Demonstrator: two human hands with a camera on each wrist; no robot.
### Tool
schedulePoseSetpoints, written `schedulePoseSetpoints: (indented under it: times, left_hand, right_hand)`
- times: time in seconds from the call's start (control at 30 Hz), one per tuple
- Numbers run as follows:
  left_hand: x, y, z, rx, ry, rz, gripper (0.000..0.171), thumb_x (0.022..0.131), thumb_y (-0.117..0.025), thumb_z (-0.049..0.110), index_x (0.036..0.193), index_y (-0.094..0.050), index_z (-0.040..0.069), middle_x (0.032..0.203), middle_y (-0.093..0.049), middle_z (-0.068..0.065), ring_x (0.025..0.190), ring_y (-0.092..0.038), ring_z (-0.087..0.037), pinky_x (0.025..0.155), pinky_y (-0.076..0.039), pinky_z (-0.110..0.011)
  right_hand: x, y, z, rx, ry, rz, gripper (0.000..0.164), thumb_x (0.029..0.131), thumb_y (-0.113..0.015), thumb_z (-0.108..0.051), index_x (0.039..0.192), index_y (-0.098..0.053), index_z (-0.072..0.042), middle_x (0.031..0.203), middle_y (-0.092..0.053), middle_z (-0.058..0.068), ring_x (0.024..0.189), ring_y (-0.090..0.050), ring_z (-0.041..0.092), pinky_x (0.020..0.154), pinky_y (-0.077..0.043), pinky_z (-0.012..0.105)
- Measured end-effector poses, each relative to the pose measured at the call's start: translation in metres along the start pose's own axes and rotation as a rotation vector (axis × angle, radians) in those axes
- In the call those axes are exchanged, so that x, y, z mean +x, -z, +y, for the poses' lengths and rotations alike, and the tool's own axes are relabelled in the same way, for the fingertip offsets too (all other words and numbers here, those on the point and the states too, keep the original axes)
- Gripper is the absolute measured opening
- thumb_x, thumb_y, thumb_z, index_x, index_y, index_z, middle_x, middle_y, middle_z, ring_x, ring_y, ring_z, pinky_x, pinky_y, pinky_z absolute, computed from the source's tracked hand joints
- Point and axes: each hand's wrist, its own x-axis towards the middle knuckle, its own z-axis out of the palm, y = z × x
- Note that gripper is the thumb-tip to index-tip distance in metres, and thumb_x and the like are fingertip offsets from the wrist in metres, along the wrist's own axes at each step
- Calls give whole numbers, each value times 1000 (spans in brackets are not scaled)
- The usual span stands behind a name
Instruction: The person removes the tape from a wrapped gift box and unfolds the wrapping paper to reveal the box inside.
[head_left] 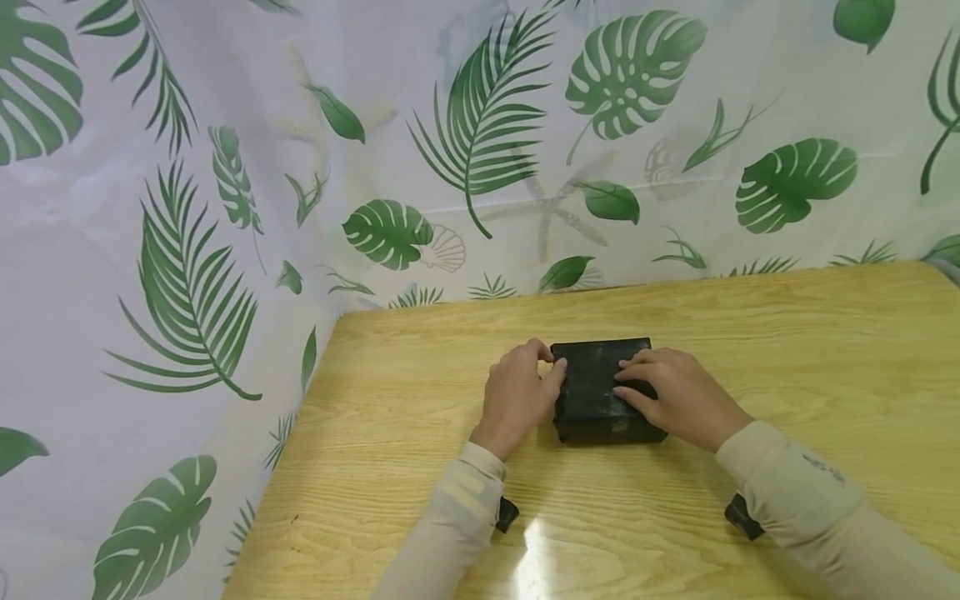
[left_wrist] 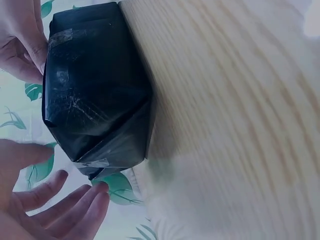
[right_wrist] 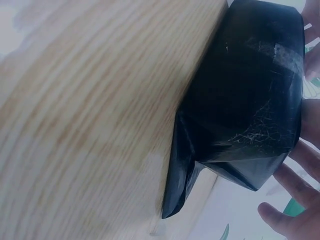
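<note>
1. From where I stand, the counter [head_left: 375, 450] has a pale yellow wood-grain top, its streaks running in long, wavy bands.
2. Its far edge crosses at a slight slant, and its left edge runs down towards the near side.
3. A bright patch of light gleams on the near part of the surface, and a small dark mark [head_left: 295, 518] shows towards the left edge.
4. One black-wrapped box [head_left: 592, 392] sits flat on the counter, well in from the left edge.
5. Its glossy wrapping is creased, with a strip of tape [right_wrist: 288, 57] on it.
6. At its right end a loose flap [right_wrist: 179, 185] juts out, low by the wood.
</note>
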Motion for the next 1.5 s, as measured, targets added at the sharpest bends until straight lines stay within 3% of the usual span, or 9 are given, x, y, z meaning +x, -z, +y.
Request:
schedulePoseSetpoints:
  times: [0.17, 0.33, 0.5, 0.77, 1.03, 1.27, 1.5]
  left_hand:
    - [2, -3, 3, 46, -9, -47, 26, 97, -69, 41, 99, -69, 14, 86, -64, 0, 59, -48, -10, 52, -41, -26]
    - [1, -6, 5, 87, -33, -47, 19, 100, -67, 33, 90, -68, 18, 79, -57, 6, 61, -47, -9, 59, -42, -28]
    - [0, -6, 6, 116, -44, -51, 23, 104, -60, 30, 86, -64, 16, 85, -57, 3, 63, -49, -9, 67, -47, -32]
    - [-1, -6, 5, 94, -18, -65, 24, 107, -53, 27, 91, -63, 13, 95, -60, -1, 59, -49, -10, 50, -42, -26]
    - [-1, -8, 2, 100, 16, -61, 25, 109, -49, 29, 98, -64, 11, 99, -60, -2, 59, -50, -9, 55, -44, -27]
    - [-2, -6, 1, 75, 54, -66, 25, 109, -48, 32, 99, -62, 13, 91, -56, 1, 60, -50, -12, 51, -43, -28]
    - [0, -2, 2, 34, 78, -54, 34, 103, -56, 49, 100, -62, 16, 94, -61, 1, 60, -51, -15, 52, -42, -29]
  right_hand:
    - [1, 1, 0, -6, -7, -3, 21, 89, -79, -14, 105, -79, -1, 113, -72, 18, 104, -67, 38, 92, -51, 59]
    - [1, 2, -1, -10, -8, -7, 21, 89, -79, -15, 105, -79, -2, 113, -72, 18, 104, -67, 38, 93, -50, 60]
    - [1, 2, -2, -16, -10, -4, 20, 89, -79, -15, 105, -79, -2, 113, -72, 17, 103, -67, 38, 96, -47, 61]
    - [1, 3, -3, -18, -21, -17, 21, 89, -79, -15, 105, -79, -2, 114, -72, 18, 105, -66, 40, 98, -45, 63]
    - [2, 4, -4, -10, -14, -20, 19, 89, -79, -16, 104, -80, -3, 114, -72, 17, 103, -66, 39, 98, -44, 65]
    - [1, 5, -5, -8, -30, -27, 19, 89, -80, -16, 104, -80, -3, 113, -73, 16, 103, -67, 38, 99, -43, 65]
    - [1, 5, -4, -4, -32, -33, 20, 89, -79, -15, 105, -79, -3, 113, -72, 17, 104, -66, 38, 100, -42, 66]
